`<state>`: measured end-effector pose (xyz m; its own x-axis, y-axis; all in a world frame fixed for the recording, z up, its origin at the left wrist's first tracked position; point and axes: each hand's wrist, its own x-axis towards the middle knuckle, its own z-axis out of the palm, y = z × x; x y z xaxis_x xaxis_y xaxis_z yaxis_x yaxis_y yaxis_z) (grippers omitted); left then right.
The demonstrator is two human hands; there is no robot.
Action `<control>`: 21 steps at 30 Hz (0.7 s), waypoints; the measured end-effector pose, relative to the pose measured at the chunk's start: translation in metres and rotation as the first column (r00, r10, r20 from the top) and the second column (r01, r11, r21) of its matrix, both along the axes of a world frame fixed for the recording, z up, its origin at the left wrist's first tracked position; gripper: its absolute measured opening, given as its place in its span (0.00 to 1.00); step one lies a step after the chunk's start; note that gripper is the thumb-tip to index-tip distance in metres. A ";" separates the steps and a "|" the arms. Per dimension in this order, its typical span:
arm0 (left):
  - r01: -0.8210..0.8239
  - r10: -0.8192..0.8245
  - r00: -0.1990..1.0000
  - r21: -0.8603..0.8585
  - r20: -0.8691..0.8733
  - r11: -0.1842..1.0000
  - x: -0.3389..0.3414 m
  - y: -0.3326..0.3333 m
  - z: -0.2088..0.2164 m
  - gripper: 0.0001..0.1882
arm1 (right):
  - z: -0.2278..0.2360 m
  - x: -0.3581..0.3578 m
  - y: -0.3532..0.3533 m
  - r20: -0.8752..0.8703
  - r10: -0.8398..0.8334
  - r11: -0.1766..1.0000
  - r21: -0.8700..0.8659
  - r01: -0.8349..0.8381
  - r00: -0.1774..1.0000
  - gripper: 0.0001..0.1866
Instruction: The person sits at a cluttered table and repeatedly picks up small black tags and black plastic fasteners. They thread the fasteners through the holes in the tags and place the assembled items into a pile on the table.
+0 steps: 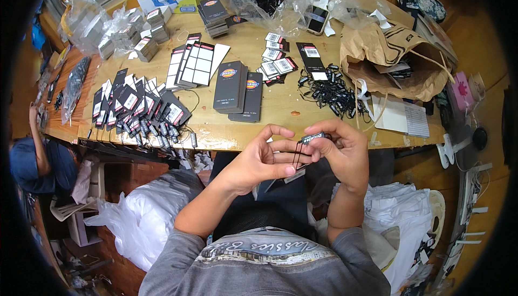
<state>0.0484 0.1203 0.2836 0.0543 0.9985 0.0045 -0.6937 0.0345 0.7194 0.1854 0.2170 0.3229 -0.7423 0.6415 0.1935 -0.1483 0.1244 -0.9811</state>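
In front of my chest, past the table's near edge, my left hand point(258, 158) holds a hang tag point(294, 176), seen nearly edge-on below the thumb and fingers. My right hand point(345, 153) pinches the small black plastic seal of a hang tag string point(314, 138) between thumb and forefinger. From that seal a thin black cord loop runs down to the tag in my left hand. On the table lie a neat stack of dark hang tags point(229, 93), a heap of loose black tag strings point(334, 93) and a pile of strung hang tags point(135, 104).
White label cards point(194, 64) and small barcode tags point(278, 64) lie mid-table. An open brown paper bag point(372, 53) stands right, near a phone point(317, 19). Bundled tags point(145, 48) stand back left. A white plastic bag point(145, 215) sits below. Another person's arm point(38, 134) shows far left.
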 end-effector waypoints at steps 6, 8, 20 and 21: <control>-0.014 0.004 0.975 -0.046 -0.221 0.999 0.000 -0.012 0.013 0.21 | 0.000 -0.001 -0.007 0.051 -0.066 0.994 0.092 0.062 0.997 0.05; -0.050 0.060 0.962 0.043 -0.267 0.998 0.004 -0.018 0.016 0.20 | 0.003 0.000 -0.010 0.023 -0.067 0.995 0.081 0.065 0.997 0.05; -0.115 0.118 0.993 -0.176 0.007 0.978 0.013 -0.023 -0.004 0.14 | -0.010 -0.013 -0.005 0.264 -0.207 0.862 0.504 0.048 0.942 0.06; -0.078 0.098 0.993 -0.247 0.069 0.966 0.014 -0.021 -0.017 0.14 | -0.016 -0.018 0.000 0.317 -0.219 0.811 0.585 -0.009 0.923 0.06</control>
